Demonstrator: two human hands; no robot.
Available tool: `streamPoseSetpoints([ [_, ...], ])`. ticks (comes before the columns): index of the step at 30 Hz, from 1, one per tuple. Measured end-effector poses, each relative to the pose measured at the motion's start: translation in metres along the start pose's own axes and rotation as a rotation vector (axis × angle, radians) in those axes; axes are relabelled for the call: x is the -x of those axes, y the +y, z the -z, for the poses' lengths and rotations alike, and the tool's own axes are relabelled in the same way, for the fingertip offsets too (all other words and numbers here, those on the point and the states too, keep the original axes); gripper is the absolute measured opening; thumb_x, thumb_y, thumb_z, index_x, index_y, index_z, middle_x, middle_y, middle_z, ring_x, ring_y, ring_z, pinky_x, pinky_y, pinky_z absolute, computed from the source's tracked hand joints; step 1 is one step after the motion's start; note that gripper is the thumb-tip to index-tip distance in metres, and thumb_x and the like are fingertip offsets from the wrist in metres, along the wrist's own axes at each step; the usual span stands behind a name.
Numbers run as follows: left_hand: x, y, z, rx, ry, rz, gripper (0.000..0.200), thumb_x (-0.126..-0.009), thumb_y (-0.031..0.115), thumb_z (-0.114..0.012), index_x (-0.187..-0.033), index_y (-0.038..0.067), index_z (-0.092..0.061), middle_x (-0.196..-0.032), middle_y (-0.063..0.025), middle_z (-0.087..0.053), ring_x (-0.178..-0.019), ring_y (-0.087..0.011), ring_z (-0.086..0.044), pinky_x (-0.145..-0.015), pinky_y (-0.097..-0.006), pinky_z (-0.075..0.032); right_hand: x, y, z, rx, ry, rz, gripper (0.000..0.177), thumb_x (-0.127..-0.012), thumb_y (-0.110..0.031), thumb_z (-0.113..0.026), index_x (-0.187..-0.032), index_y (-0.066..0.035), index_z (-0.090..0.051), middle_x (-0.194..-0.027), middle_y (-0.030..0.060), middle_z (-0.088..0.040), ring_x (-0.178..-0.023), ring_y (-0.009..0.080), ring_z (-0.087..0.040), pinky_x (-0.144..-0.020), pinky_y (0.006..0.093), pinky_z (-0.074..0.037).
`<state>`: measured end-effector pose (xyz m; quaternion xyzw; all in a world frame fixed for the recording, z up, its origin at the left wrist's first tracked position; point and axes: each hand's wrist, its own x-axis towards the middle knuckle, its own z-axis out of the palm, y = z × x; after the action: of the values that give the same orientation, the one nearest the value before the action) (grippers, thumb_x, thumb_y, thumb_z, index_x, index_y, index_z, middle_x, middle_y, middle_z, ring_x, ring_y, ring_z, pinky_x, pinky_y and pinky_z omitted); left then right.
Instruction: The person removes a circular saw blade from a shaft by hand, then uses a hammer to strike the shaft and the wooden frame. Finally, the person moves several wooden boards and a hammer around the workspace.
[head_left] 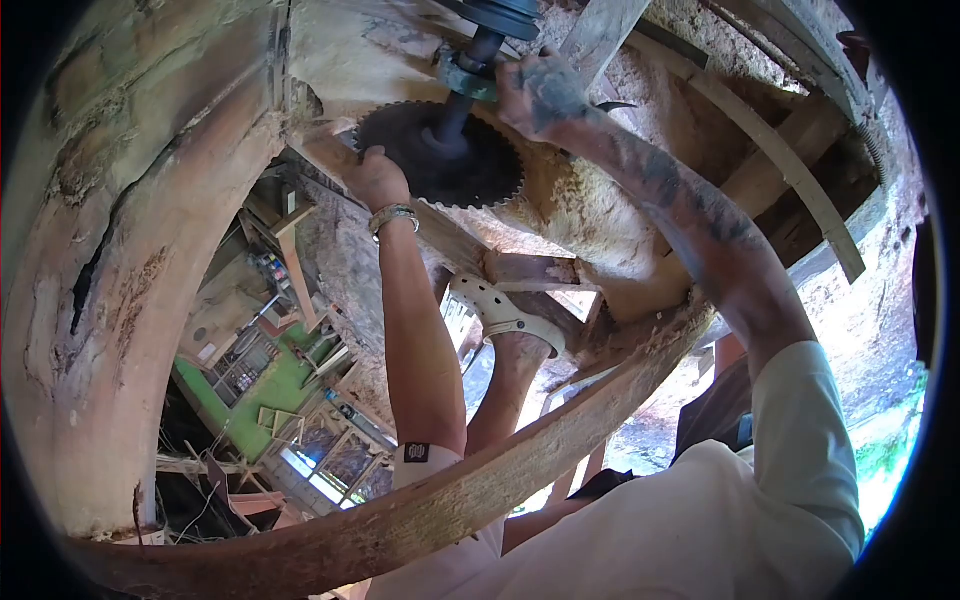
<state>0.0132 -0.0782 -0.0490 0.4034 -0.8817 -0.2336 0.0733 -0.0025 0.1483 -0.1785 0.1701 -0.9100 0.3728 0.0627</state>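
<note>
A dark circular saw blade (pixel 400 150) with a toothed rim sits on a metal shaft (pixel 456 117). At the blade's left edge, my left hand (pixel 380 182) grips the rim, its thumb showing and its other fingers mostly hidden; a watch is on that wrist. My right hand (pixel 543 92) is closed beside the greenish bearing housing (pixel 468 78) around the shaft. A dark pointed end (pixel 615 106) shows behind that hand, but I cannot tell what the fingers hold. Above the housing is a dark grooved pulley (pixel 500 16).
A thick curved wooden beam (pixel 440 500) crosses in front of my body. My foot in a pale clog (pixel 505 315) rests among sawdust-covered timbers below the blade. A large cracked wooden slab (pixel 110 250) stands at the left. Wooden frames lie near a green surface (pixel 250 425).
</note>
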Motion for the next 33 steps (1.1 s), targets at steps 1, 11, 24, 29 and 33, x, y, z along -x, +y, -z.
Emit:
streamPoseSetpoints([
  [1,0.001,0.0,0.0,-0.017,0.006,-0.01,0.04,-0.083,0.019,-0.064,-0.095,-0.019,-0.064,-0.099,-0.0366,-0.067,-0.093,-0.047,-0.066,-0.085,-0.0488,-0.05,-0.003,-0.013,0.0,0.029,0.004,-0.041,0.026,-0.082,-0.026,-0.064,-0.091,-0.003,-0.056,-0.076,0.0153,-0.063,-0.076,0.033,-0.064,-0.072,0.0467,-0.045],
  [11,0.01,0.007,0.001,-0.047,0.005,-0.116,0.046,-0.08,0.018,-0.054,-0.113,-0.013,-0.063,-0.097,-0.0346,-0.067,-0.087,-0.0448,-0.065,-0.082,-0.0477,-0.049,-0.055,-0.033,0.062,-0.105,-0.536,-0.498,0.016,-0.089,-0.004,-0.056,-0.099,-0.005,-0.069,-0.091,0.0112,-0.072,-0.081,0.0201,-0.071,-0.061,0.0335,-0.054],
  [24,-0.024,-0.036,-0.014,-0.006,0.077,-0.247,0.042,-0.082,0.018,-0.062,-0.104,-0.018,-0.061,-0.103,-0.0387,-0.063,-0.098,-0.0476,-0.065,-0.086,-0.0494,-0.049,-0.039,0.011,0.054,-1.653,-0.722,-1.12,0.031,-0.105,-0.022,-0.046,-0.112,0.006,-0.059,-0.099,0.0172,-0.071,-0.09,0.0196,-0.072,-0.083,0.0288,-0.062],
  [29,-0.017,-0.021,-0.008,-0.109,-0.003,-0.157,0.056,-0.081,0.011,-0.053,-0.135,-0.004,-0.055,-0.124,-0.0338,-0.061,-0.108,-0.0464,-0.062,-0.093,-0.0448,-0.049,-0.014,0.016,0.024,-2.1,-0.449,-1.107,0.015,-0.101,-0.005,-0.055,-0.11,0.005,-0.059,-0.105,0.0158,-0.067,-0.095,0.022,-0.07,-0.084,0.0301,-0.063],
  [33,-0.003,-0.004,-0.003,-0.102,0.012,-0.057,0.045,-0.082,0.014,-0.055,-0.121,-0.008,-0.064,-0.104,-0.0369,-0.065,-0.093,-0.049,-0.065,-0.083,-0.0496,-0.051,-0.01,0.0,0.042,-2.207,-0.317,-1.157,0.013,-0.1,-0.006,-0.057,-0.103,0.005,-0.062,-0.101,0.0136,-0.066,-0.094,0.0216,-0.069,-0.084,0.0271,-0.063],
])
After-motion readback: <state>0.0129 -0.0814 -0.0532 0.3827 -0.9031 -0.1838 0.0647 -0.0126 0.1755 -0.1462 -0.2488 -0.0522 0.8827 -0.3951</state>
